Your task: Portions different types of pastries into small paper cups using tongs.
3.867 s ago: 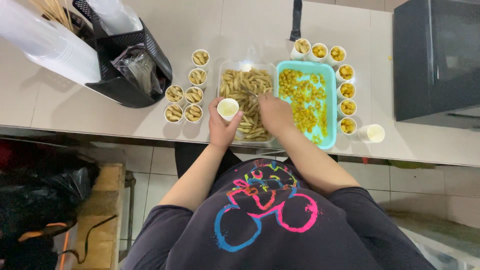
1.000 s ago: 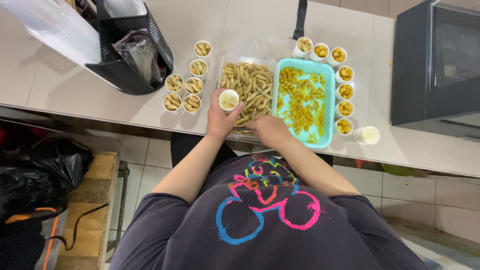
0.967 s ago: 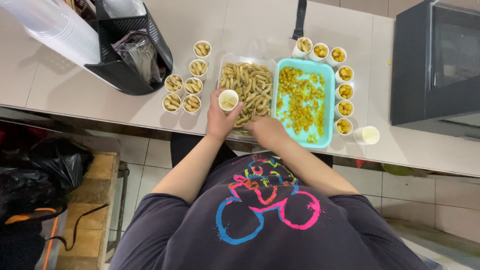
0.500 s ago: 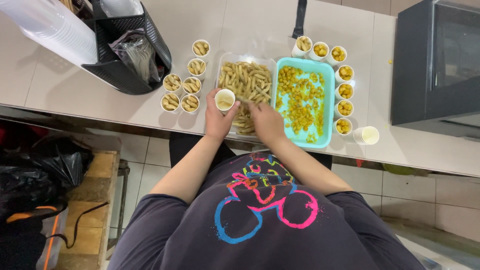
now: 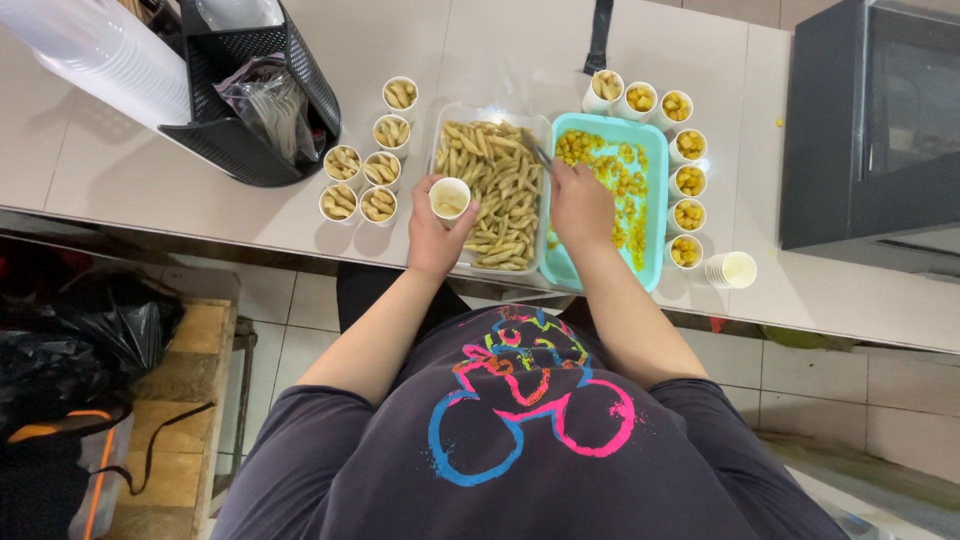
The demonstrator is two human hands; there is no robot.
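The right hand (image 5: 580, 205) had moved up from the counter edge, fingers pinched around tongs (image 5: 541, 157) over the clear pasta tray (image 5: 446, 115); the left hand (image 5: 432, 225) still gripped a small paper cup (image 5: 449, 197).

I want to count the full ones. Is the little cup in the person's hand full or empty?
Nearly empty: the cup in the left hand shows mostly bare pale inside, unlike the filled cups beside it.

Counter: pale, smooth worktop (image 5: 130, 170) spanning the upper frame.
Floor: light square tiles (image 5: 905, 400) with dark grout.
Right: dark cabinet-like appliance (image 5: 870, 130) on the counter.
Left: wooden step (image 5: 180, 400), black bags (image 5: 90, 330).
Light: even, indoor.
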